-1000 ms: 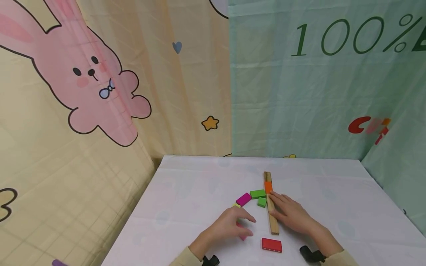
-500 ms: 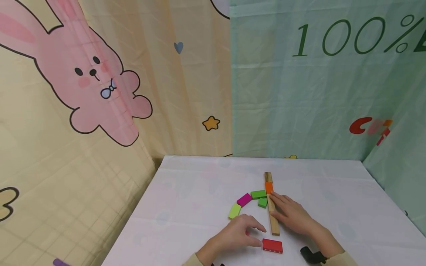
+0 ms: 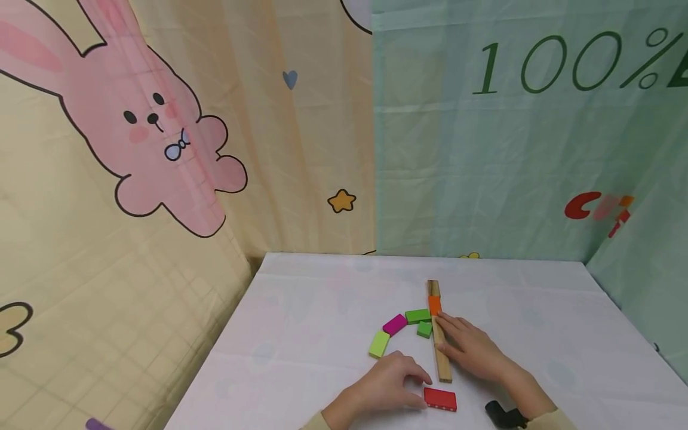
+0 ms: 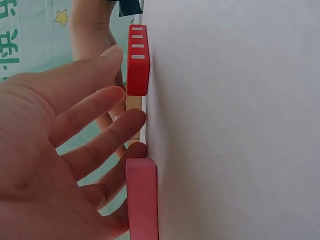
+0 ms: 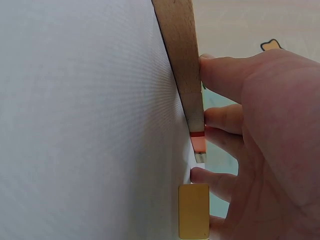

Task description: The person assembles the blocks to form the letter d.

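Note:
My left hand (image 3: 384, 382) is low over the white table, thumb and fingers spread apart, with the thumb tip right at the end of a red block (image 3: 441, 399). A pink block (image 4: 142, 197) sits by its lower fingers in the left wrist view; the hand hides it from the head camera. Along the right side of a straight row of wooden blocks (image 3: 442, 361), my right hand (image 3: 473, 346) rests its fingertips and thumb. An orange block (image 3: 435, 306) is part of that row. Left of it curve a green block (image 3: 418, 316), a magenta block (image 3: 395, 325) and a lime block (image 3: 378, 344).
A smaller green block (image 3: 424, 329) lies inside the curve, close to the row. Under my right hand stands a yellow block (image 5: 194, 212), visible in the right wrist view. Printed curtains (image 3: 301, 149) hang behind and beside the white table (image 3: 301, 286).
My left hand has moved right, from around the pink block to the red block's left end, uncovering the lime block. The right hand keeps its place on the wooden row.

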`<state>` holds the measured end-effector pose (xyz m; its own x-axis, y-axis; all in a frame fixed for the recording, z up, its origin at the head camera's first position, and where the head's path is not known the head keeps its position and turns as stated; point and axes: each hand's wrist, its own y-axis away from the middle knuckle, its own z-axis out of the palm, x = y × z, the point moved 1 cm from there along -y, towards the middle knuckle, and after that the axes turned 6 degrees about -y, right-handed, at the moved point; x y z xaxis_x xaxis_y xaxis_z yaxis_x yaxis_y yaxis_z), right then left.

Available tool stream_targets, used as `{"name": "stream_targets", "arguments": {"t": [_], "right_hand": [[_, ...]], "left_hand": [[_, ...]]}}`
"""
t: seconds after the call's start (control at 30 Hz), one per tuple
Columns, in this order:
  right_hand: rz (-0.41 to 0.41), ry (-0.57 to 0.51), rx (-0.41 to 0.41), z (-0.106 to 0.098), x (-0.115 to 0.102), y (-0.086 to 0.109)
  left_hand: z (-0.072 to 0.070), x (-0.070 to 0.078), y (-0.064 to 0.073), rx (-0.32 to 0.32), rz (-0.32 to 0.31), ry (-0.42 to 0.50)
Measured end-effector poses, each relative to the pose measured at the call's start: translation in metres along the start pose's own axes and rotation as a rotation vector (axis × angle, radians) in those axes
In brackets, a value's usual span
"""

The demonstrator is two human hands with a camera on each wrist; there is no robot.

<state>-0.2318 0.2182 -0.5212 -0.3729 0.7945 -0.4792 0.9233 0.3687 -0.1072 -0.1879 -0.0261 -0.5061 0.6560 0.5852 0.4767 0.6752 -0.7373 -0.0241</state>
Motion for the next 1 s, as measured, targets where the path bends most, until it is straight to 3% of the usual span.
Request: {"name": "stream_targets", "arguments": {"t": [0.27,0.77,1.0], "right_hand": [[0.007,-0.011,-0.007,0.002,-0.001,0.000],[-0.005,-0.007,-0.004,-0.001,-0.001,0.000],[0.017,-0.001,-0.012,0.002,0.001,-0.002]], "left_hand": [[0.004,0.002,-0.002,0.005,-0.033,-0.056],[0.009,0.014,-0.010,0.028,-0.017,-0.152],[0.010,0.015,-0.012,0.003,-0.023,-0.129]]}}
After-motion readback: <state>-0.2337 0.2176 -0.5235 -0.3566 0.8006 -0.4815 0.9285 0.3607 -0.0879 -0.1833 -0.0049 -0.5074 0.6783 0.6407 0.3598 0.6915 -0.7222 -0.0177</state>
